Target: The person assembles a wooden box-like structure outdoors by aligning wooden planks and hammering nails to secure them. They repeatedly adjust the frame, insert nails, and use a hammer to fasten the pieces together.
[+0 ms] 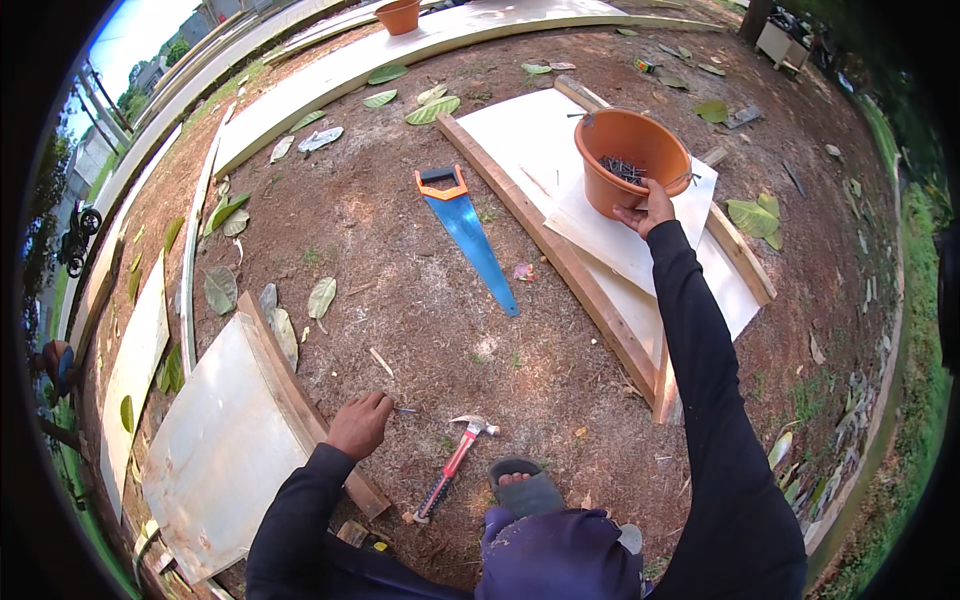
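Observation:
My right hand (648, 208), its arm stretched far forward, grips the near side of an orange plastic bucket (612, 188). A heap of dark nails (625, 170) lies inside it. The bucket is over a pale board (640, 250) at the right; I cannot tell whether its base touches. Low on the left, my left hand (360, 425) is closed, and a thin nail (404, 410) sticks out from its fingertips. Just right of that hand, a claw hammer (458, 462) with a red and black handle lies on the soil. Farther off lies a handsaw (470, 240) with a blue blade.
A wood-framed panel (560, 235) lies under the loose board at the right. Another panel (225, 440) with a wooden edge is at the lower left. A second orange bucket (400, 15) stands on a long board (330, 75) at the back. My sandalled foot (525, 485) is near the hammer.

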{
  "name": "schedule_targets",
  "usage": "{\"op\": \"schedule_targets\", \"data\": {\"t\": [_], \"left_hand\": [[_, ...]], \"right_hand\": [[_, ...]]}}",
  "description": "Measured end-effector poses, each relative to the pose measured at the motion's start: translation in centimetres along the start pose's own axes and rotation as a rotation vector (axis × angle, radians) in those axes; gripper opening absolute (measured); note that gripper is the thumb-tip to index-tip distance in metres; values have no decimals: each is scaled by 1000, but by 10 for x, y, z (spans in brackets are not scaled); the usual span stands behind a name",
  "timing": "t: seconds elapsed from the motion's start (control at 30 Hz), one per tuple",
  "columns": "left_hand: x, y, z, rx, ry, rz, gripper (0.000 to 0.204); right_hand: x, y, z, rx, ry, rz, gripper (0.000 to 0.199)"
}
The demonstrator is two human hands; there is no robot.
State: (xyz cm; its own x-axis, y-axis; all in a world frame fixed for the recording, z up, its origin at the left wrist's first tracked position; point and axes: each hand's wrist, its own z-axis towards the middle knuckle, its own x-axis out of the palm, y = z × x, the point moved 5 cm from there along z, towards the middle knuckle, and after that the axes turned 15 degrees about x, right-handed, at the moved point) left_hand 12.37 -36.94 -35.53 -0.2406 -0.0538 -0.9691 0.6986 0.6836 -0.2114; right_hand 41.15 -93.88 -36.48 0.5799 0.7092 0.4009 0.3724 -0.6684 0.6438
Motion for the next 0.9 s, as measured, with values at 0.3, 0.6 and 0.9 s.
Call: {"op": "schedule_targets", "data": {"t": [0.3, 0.6, 0.9], "left_hand": [[-12, -15, 20, -21, -20, -14, 16], [-12, -36, 23, 84, 77, -21, 16], [-13, -35, 19, 28, 64, -54, 18]], "right_hand": [[-28, -43, -4, -101, 164, 131, 19], [-45, -103, -32, -133, 105, 27, 23], [-48, -104, -33, -93, 61, -15, 24]]}}
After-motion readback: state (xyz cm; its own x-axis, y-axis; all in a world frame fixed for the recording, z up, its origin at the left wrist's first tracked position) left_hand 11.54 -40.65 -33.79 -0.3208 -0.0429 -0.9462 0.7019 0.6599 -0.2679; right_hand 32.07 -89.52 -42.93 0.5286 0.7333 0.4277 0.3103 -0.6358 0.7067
